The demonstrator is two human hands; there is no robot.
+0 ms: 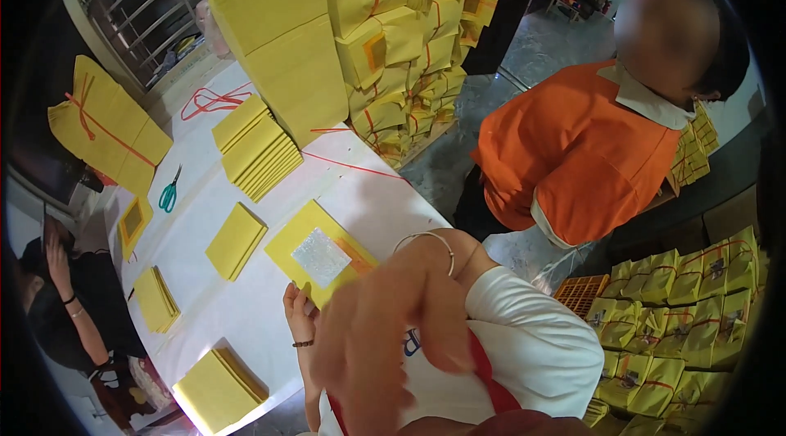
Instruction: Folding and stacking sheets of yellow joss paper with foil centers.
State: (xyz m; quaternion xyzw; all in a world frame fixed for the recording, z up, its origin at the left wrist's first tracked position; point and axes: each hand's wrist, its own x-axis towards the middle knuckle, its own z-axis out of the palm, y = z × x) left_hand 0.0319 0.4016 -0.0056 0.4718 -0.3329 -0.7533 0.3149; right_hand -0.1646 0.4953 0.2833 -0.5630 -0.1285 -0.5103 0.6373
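Observation:
My left hand, with a beaded bracelet, has its bent fingers on the near left edge of a yellow paper stack. A silver foil square lies on that stack, with an orange patch beside it. Raised close to the camera, my right hand wears a thin bangle and looks blurred. Its fingers hang downward and apart, and nothing shows in them. It covers the near right corner of the stack. Left of the stack lies a smaller yellow paper bundle.
Folded yellow packets, teal scissors and red string lie on the white table. Tied yellow bundles rise high behind it. A person in orange stands right; another person is left. More bundles fill the lower right.

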